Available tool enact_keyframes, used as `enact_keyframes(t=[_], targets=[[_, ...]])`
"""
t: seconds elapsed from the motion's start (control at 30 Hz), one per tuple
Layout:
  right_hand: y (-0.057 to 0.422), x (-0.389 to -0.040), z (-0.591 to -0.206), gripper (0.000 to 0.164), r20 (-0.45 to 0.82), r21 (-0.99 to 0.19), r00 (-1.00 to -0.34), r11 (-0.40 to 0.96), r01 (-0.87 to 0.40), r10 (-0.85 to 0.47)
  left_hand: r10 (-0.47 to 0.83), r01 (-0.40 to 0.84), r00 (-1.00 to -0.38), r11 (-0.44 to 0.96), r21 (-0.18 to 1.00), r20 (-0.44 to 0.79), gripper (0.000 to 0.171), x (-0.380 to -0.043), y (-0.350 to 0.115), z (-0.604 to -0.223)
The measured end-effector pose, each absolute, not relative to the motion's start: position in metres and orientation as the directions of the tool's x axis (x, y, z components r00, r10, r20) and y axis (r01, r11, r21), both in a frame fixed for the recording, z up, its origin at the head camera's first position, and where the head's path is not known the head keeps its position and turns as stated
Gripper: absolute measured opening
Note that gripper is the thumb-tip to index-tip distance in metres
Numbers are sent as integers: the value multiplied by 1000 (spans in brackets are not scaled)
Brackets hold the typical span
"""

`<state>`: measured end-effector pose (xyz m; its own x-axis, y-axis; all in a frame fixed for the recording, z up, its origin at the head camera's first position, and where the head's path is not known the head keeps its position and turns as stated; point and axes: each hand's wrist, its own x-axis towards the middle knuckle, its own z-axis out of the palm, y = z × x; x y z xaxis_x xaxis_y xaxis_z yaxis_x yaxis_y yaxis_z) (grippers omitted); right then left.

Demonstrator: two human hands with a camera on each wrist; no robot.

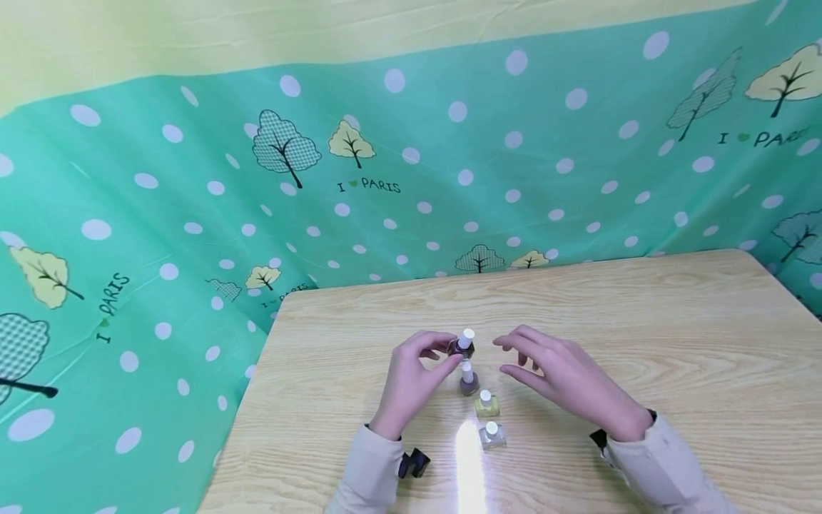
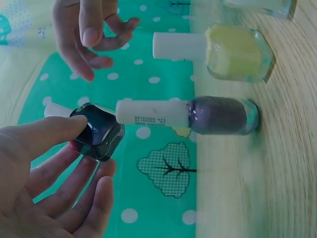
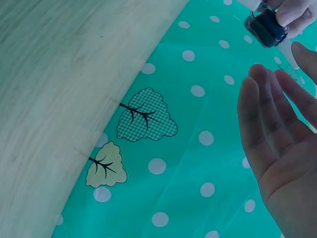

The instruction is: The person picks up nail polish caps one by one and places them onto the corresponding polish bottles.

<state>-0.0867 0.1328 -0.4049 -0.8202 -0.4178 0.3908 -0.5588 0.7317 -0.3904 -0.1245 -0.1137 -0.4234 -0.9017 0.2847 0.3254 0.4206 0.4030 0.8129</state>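
My left hand (image 1: 417,371) pinches a dark nail polish bottle (image 2: 101,130) with a white cap between thumb and fingers, raised off the table. To its right, my right hand (image 1: 552,368) hovers with loosely bent fingers and nothing in them; the right wrist view shows its fingers (image 3: 252,119) just below the dark bottle. A mauve nail polish bottle (image 1: 469,383) stands upright right in front of the held one. Nearer the table's front are a yellow nail polish bottle (image 1: 486,406) and a clear or whitish one (image 1: 492,435), forming a row with it.
The bottles stand on a wood-grain table (image 1: 334,357). Behind and to the left hangs a green curtain (image 1: 437,164) with white dots and printed trees. Black wrist straps (image 1: 414,462) show at the sleeves. A bright light reflection (image 1: 471,464) lies on the table beside the clear bottle.
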Motion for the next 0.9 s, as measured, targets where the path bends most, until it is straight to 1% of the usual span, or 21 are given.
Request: enact_keyframes(t=[0.13,0.33,0.5,0.67,0.9], targets=[[134,-87,-408,31,375,-393,-829,739,-547,-415,278,403,-909,400,823,310,25,-128,-115,-427],[138,-87,-413,33,348,-406,-840,741,-535,-416,275,383,-919,454,804,282,24,-131,-117,-433],[141,-87,-419,35,317,-392,-846,753,-528,-428,303,352,-926,481,803,225,23,-134,-116,-442],[144,-86,-422,33,279,-383,-857,768,-513,-433,304,301,-939,511,805,158,24,-136,-115,-449],[147,-84,-428,32,241,-369,-864,782,-503,-442,311,264,-945,531,805,105,23,-139,-116,-458]])
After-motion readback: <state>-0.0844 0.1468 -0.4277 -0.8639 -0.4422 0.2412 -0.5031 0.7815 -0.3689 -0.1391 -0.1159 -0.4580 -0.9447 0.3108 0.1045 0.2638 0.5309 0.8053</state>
